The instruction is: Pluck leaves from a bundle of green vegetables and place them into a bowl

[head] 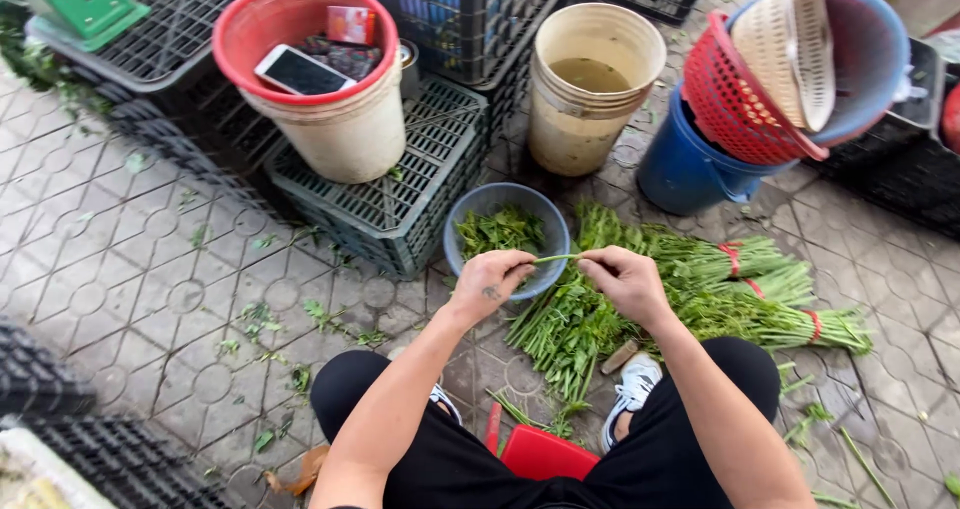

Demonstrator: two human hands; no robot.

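Observation:
My left hand [490, 281] and my right hand [625, 279] pinch the two ends of one thin green stem [556, 258], held level over the near rim of a blue bowl [470, 205]. The bowl holds picked green leaves [500, 229]. Under my right hand a loose pile of green stalks [570, 329] lies on the paved ground. Tied bundles of the same greens [750, 279], bound with red bands, stretch to the right. My knees in black trousers frame a red stool [540, 454].
A cream bucket with murky water [590, 84] stands behind the bowl. A red-rimmed bucket [310, 79] holding a phone sits on a dark green crate [390, 194]. A blue bucket with red and cream baskets [780, 79] stands at right. Black crates [60, 409] lie at left.

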